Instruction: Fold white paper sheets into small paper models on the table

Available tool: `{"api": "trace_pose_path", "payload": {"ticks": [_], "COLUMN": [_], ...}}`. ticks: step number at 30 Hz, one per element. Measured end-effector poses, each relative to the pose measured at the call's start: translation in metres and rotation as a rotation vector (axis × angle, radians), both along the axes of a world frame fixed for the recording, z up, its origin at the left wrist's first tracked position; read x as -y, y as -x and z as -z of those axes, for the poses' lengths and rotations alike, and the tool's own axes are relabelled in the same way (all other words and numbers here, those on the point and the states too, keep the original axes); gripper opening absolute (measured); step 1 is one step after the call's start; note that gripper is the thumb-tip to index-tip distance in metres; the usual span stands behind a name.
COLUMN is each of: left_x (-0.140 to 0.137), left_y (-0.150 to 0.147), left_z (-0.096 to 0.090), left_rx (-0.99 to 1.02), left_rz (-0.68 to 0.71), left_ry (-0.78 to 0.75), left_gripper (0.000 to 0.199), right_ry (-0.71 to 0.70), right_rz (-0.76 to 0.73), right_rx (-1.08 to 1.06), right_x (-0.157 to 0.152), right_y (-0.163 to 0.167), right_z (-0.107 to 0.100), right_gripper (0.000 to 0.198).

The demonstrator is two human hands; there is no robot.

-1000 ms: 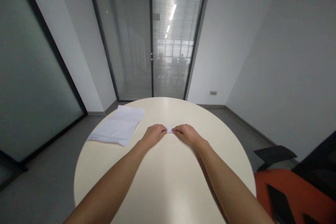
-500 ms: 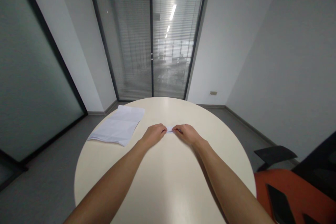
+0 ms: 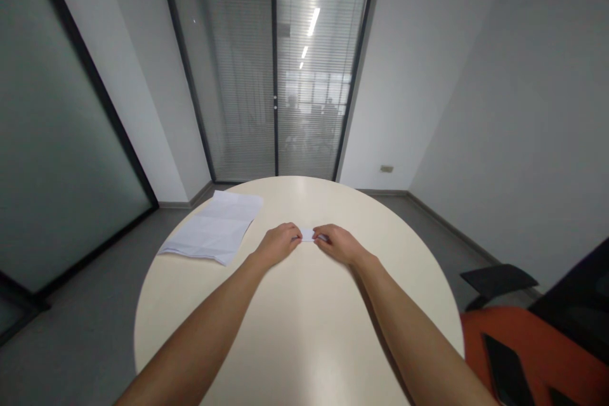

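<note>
White is the small strip of paper point(image 3: 307, 235), which is at the round cream counter point(image 3: 304, 317), directly between the fingers of the left hand point(image 3: 280, 243) and those of the right hand point(image 3: 339, 245). The left fingers are bent narrow and hold one end; the right fingers pinch the other end. To the left of the left fingers, apart from them, lie the larger sheets point(image 3: 216, 226), also white. An orange chair point(image 3: 537, 342) stands well to the right of the right fingers.
</note>
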State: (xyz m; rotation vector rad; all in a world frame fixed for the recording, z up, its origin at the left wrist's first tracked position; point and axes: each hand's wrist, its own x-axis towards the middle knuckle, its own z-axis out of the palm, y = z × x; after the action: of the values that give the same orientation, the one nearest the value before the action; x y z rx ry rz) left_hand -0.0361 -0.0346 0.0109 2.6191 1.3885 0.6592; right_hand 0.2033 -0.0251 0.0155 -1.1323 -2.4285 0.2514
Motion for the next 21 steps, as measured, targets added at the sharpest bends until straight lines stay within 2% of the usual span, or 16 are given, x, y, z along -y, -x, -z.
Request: {"api": "trace_pose_path", "payload": {"ticks": [8,18,21], "left_x": [-0.0058,-0.0071,-0.0059], "left_y": [0.0021,0.0019,0.0013], "left_z": [0.0062,0.0068,0.0038], "left_rx": [0.06,0.101,0.096], "left_rz": [0.002,0.004,0.0], "left_ry": [-0.006,-0.059,-0.09], "left_gripper": [0.012,0.028,0.034], "right_ry": [-0.009,-0.039,-0.076], "right_rz": [-0.005,0.039,0.058], "right_rx": [-0.045,-0.021,-0.018], "right_x": [0.0005,0.0006,-0.0004], "right_y": [-0.0025,-0.0029,-0.0024], "right_z": [0.0022,0.0019,-0.0007], "right_gripper": [0.017,0.039,0.037]}}
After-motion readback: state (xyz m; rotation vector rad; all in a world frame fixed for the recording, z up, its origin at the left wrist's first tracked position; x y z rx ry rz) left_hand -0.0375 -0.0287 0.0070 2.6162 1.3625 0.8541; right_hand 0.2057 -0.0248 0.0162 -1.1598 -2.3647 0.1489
